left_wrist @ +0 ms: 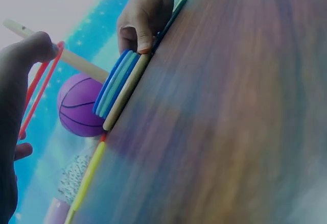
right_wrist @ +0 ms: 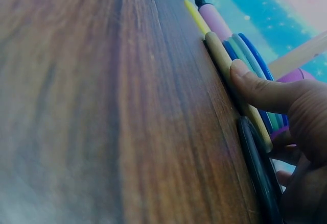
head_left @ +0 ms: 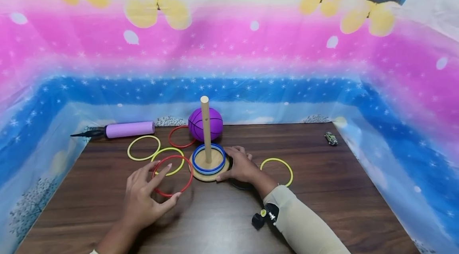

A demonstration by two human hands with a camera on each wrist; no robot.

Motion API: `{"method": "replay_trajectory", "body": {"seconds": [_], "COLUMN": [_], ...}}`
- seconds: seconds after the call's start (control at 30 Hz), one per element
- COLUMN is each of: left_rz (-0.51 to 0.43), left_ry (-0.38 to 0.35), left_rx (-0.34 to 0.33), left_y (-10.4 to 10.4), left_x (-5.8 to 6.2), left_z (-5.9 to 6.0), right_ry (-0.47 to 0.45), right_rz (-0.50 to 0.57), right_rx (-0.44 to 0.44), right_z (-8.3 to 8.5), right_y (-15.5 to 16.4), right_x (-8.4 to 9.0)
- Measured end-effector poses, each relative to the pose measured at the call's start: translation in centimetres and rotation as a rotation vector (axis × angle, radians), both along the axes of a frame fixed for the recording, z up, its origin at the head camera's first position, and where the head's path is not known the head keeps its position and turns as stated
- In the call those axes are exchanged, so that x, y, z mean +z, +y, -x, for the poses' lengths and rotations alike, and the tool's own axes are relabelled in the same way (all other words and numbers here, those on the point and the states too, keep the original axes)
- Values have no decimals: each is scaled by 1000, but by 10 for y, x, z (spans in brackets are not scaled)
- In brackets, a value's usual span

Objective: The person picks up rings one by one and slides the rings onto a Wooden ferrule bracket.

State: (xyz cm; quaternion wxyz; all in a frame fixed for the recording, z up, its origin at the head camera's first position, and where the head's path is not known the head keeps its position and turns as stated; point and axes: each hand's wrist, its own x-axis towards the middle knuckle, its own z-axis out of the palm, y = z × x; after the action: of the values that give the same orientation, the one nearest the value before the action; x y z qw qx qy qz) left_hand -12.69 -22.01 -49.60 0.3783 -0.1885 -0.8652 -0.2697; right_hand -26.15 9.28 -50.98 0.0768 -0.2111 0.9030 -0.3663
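My left hand (head_left: 141, 194) holds a red ring (head_left: 192, 174) between thumb and fingers, raised over the table left of a wooden ring-toss stand. The stand has an upright post (head_left: 206, 130) and a round base (head_left: 208, 179). Stacked around the foot of the post are blue and light-blue rings (left_wrist: 115, 83). At the base's right side, my right hand (head_left: 244, 166) grips its edge, thumb in front and fingers behind. Under that hand, beside the base, lies a flat dark object (right_wrist: 258, 168), partly covered.
Two yellow rings (head_left: 128, 150) lie left of the stand, and another yellow ring (head_left: 291, 174) to its right. Behind stand a purple ball (head_left: 195, 124) and a second red ring (head_left: 170, 136). A lilac hand pump (head_left: 129, 129) lies back left; a toy car (head_left: 330, 138) is back right.
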Motion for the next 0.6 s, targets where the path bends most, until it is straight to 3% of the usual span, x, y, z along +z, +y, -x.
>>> {"method": "replay_trajectory", "body": {"seconds": [0.3,0.6], "left_rz": [-34,-72], "left_ry": [21,97], "left_rx": [-8,3], "left_y": [-3,2], "left_x": [21,60], "left_z": [11,35], "right_ry": [-7,-18], "right_rz": [10,-5], "right_rx": [-12,-20], "right_z": [-1,-3], "right_y": [-3,-2], "right_x": [1,-1]}}
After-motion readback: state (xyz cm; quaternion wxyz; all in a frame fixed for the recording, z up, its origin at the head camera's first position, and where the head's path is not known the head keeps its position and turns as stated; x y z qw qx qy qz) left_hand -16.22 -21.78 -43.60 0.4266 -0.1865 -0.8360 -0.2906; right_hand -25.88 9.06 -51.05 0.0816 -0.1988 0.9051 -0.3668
